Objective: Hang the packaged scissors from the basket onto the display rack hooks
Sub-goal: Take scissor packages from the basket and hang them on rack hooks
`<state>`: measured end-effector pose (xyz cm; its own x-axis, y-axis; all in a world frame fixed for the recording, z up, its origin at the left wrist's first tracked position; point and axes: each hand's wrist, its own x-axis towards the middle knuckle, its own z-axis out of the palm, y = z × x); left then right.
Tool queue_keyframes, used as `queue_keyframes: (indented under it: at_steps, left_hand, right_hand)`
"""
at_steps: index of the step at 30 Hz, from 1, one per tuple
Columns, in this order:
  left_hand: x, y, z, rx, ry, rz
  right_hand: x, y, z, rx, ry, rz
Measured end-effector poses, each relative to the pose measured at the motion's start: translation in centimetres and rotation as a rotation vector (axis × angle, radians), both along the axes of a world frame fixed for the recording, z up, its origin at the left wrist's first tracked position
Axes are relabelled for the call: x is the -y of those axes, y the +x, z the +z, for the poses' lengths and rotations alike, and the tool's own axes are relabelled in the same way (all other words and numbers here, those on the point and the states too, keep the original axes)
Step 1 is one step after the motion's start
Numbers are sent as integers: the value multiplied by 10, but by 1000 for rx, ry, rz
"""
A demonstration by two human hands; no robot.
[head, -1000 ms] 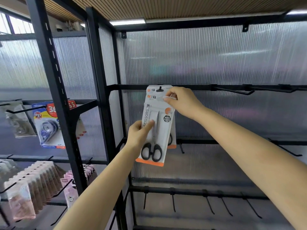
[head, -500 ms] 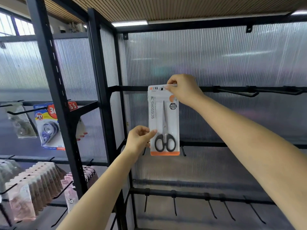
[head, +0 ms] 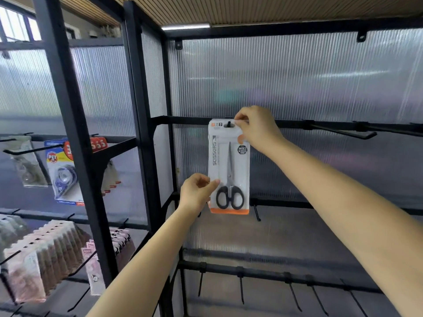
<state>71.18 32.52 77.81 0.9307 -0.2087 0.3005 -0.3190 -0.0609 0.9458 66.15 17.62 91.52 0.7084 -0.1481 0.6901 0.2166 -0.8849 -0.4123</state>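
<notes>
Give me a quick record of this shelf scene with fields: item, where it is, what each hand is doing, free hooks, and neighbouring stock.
item: packaged scissors, white card, orange bottom edge, black handles
position: upright, hang hole on a hook of the upper rail
right hand: pinches the pack's top right corner
left hand: pinches the pack's lower left edge
free hooks: long hook to the right; row of lower hooks
neighbouring stock: correction tape packs on the left bay
</notes>
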Motion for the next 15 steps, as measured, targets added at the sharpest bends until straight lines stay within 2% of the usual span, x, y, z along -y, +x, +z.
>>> queue_keyframes:
  at_steps: [2, 5, 8, 11, 15]
  left_hand:
    - [3, 4, -2, -1, 15, 26]
    - [5, 6, -4, 8, 43, 47]
    - [5, 6, -4, 10, 53, 50]
    - [5, 5, -2, 5, 76, 53]
    - [2, -4, 1, 87, 203, 92]
  right_hand:
    - [0, 1, -4, 33, -50, -40]
    - [-1, 6, -12, 114, -283, -203]
    - [1, 10, -18, 104, -446, -303]
    - [3, 10, -26, 142, -544, -324]
    - [2, 4, -39, 156, -552, -312]
